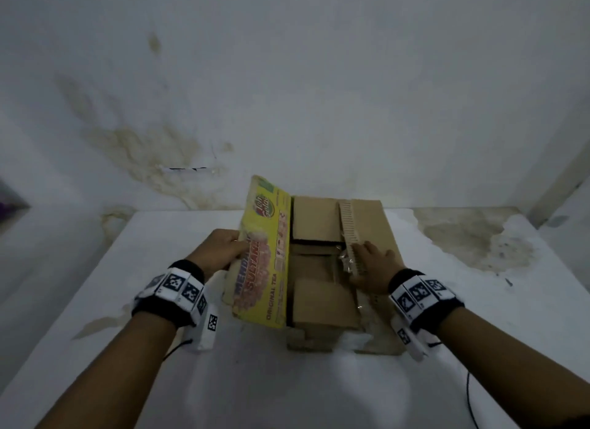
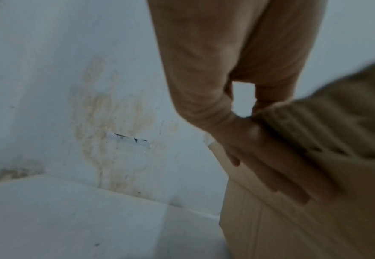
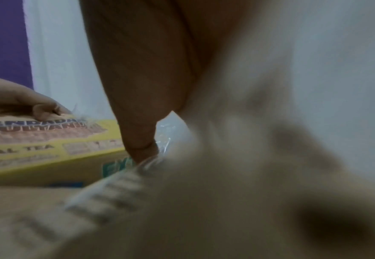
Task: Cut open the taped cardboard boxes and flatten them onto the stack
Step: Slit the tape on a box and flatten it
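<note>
A brown cardboard box (image 1: 322, 304) stands on the white table with its top open and its inner flaps showing. Its left flap (image 1: 265, 262), printed yellow on the side facing me, stands nearly upright. My left hand (image 1: 225, 248) pinches that flap, thumb on the printed face and fingers behind; the left wrist view shows those fingers (image 2: 260, 157) along the brown cardboard (image 2: 304, 219). My right hand (image 1: 372, 264) lies flat with straight, spread fingers on the plain right flap (image 1: 367, 219), which is folded outward. In the right wrist view its thumb (image 3: 142, 133) touches the flap's edge (image 3: 120, 185) near crumpled clear tape.
The white table (image 1: 153, 285) has bare surface to the left, right and front of the box. A stained white wall (image 1: 287, 93) rises right behind it. A dark cable (image 1: 469, 396) hangs from my right wrist. Loose clear tape (image 1: 344, 262) clings to the right flap's edge.
</note>
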